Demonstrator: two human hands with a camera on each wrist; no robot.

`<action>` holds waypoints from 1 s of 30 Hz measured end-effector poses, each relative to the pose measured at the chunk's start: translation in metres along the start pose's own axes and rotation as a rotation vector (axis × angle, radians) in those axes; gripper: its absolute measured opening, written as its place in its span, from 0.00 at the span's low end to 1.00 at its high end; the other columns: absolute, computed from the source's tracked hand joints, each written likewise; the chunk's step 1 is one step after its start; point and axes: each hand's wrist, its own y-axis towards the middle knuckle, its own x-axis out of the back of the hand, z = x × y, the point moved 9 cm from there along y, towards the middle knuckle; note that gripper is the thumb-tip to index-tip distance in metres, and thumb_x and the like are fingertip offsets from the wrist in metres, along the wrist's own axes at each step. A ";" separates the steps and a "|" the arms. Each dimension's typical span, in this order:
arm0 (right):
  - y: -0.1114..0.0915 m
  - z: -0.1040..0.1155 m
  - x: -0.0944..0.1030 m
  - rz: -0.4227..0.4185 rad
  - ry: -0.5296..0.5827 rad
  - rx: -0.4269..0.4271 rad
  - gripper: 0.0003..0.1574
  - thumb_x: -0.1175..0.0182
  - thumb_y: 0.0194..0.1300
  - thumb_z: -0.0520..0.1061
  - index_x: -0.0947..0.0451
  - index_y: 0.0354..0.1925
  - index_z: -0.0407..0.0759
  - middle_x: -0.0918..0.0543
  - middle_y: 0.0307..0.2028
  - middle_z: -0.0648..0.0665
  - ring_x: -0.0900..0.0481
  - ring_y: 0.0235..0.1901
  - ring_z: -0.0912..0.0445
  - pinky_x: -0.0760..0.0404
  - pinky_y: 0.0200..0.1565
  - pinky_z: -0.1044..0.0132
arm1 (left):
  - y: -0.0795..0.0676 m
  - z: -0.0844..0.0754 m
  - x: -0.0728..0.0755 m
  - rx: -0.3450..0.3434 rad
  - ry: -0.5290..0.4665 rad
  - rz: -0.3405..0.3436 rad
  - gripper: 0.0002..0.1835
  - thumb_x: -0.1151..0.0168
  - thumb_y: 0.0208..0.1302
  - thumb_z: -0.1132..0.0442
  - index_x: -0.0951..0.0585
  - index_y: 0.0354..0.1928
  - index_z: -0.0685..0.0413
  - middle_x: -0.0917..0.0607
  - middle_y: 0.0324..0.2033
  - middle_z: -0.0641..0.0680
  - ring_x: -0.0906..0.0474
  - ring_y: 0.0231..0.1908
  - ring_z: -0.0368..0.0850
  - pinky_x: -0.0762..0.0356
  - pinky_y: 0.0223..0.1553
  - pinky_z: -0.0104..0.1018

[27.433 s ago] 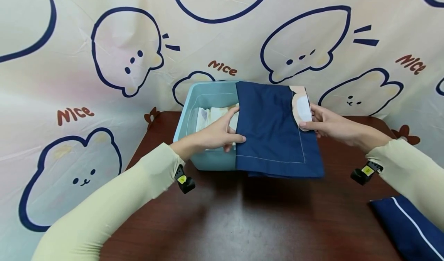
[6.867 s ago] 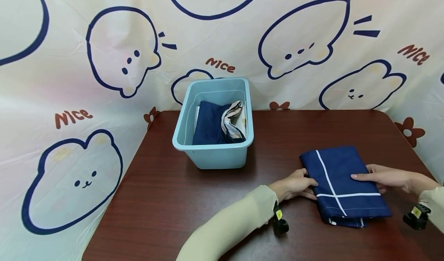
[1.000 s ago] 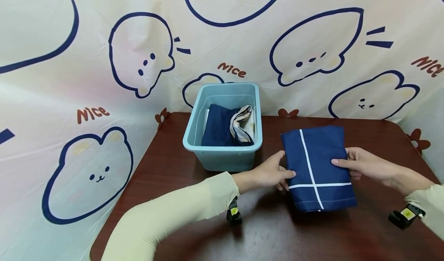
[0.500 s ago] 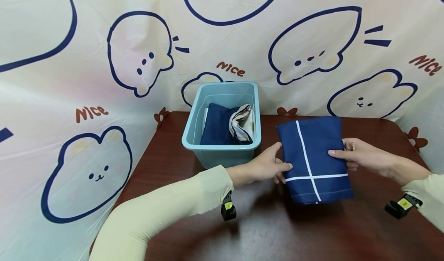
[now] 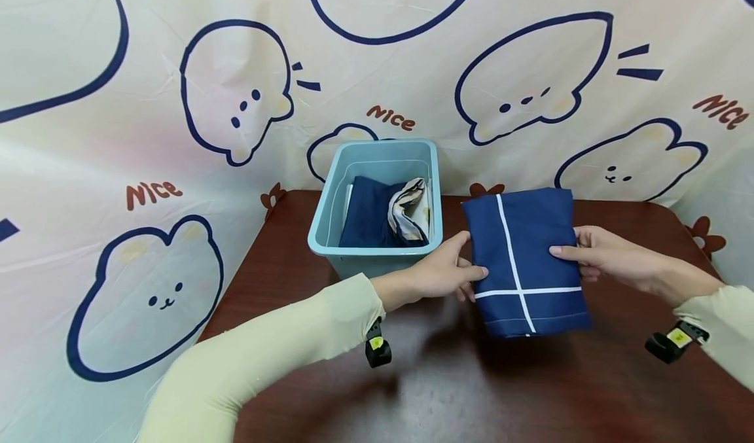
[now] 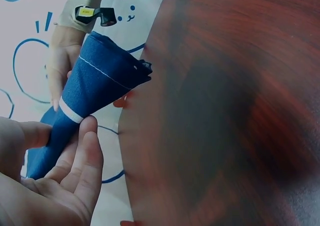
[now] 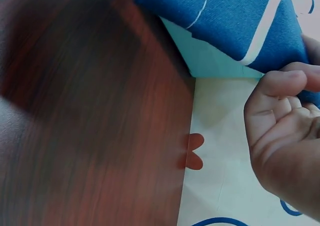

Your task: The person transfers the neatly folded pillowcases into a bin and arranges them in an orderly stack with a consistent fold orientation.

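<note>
A folded navy cloth with crossing white stripes (image 5: 536, 233) hangs above the table, right of the bin. My left hand (image 5: 444, 269) pinches its left edge, thumb on the front face and fingers behind. At the opposite edge my right hand (image 5: 612, 256) grips it the same way. Seen from the left wrist, the folded cloth (image 6: 95, 80) shows several layers at its lower end. In the right wrist view the right fingers (image 7: 285, 83) curl at the cloth's edge.
A light blue plastic bin (image 5: 377, 251) stands at the back of the dark brown table (image 5: 412, 390). Inside it lie a folded navy cloth (image 5: 368, 214) and a cream patterned cloth (image 5: 409, 211). Behind the table hangs a printed curtain (image 5: 377, 70).
Over the last second both hands have raised the folded cloth and shifted it slightly left, toward the bin. Several seconds ago it was lower and farther right. The bin's contents look unchanged since then.
</note>
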 end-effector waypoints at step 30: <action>0.032 0.057 -0.015 0.022 0.066 0.061 0.25 0.50 0.79 0.53 0.33 0.61 0.35 0.17 0.21 0.51 0.31 0.17 0.60 0.24 0.33 0.64 | -0.023 -0.013 0.060 0.033 0.005 -0.022 0.35 0.44 0.76 0.63 0.47 0.78 0.52 0.12 0.48 0.67 0.15 0.26 0.43 0.13 0.40 0.47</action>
